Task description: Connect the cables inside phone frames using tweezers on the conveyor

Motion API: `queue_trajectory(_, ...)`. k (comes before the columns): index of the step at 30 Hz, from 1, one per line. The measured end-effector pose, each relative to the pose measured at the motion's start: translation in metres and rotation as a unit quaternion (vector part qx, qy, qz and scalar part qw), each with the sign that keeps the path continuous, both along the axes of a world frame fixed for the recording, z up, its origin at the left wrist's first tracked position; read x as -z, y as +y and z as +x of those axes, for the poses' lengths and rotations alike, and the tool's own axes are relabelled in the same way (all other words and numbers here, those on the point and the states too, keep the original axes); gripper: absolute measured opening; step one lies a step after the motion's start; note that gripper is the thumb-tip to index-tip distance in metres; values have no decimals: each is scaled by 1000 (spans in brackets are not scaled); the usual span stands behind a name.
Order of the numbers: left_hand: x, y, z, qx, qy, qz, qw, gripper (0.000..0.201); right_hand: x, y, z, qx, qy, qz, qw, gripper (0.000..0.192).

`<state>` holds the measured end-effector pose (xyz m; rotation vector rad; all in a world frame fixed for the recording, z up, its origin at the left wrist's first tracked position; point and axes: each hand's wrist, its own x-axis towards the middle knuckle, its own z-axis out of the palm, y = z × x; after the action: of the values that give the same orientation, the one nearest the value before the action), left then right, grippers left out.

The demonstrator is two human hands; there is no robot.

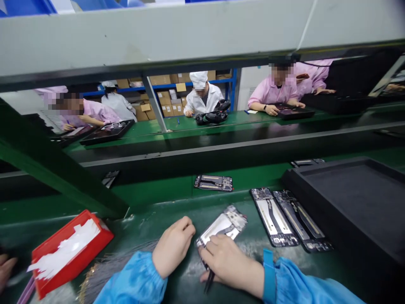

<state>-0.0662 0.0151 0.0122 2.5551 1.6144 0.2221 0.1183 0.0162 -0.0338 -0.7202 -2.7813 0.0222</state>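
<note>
Item: opened phone chassis, tilted on green tabletop; right hand grip clamped on its near edge with dark tweezers tucked beneath, left hand fisted beside, holding nothing visible; advisably steady chassis flat before probing.

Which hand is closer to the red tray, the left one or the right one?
Left. The left hand lies right of the red tray, apart from it; the right hand is farther right.
</note>
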Motion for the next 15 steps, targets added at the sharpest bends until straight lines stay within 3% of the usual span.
queue_trajectory(5, 14, -6, 18, 32, -49, 7, 998, 21, -7, 3, 1, 81, -2, -34, 996, 39)
queue_trajectory(8, 20, -9, 17, 30, -107, -1, 994, 23, -18, 8, 9, 83, 91, -108, 987, 27)
queue_trajectory(10, 22, -11, 15, 32, -136, -3, 990, 24, -25, 14, 14, 86, 213, -189, 955, 13)
queue_trajectory(12, 23, -13, 13, 28, -152, -4, 988, 23, -32, 19, 19, 98, 316, -266, 905, 12)
queue_trajectory(15, 23, -14, 14, 16, -161, -6, 987, 19, -35, 22, 23, 108, 376, -330, 859, 18)
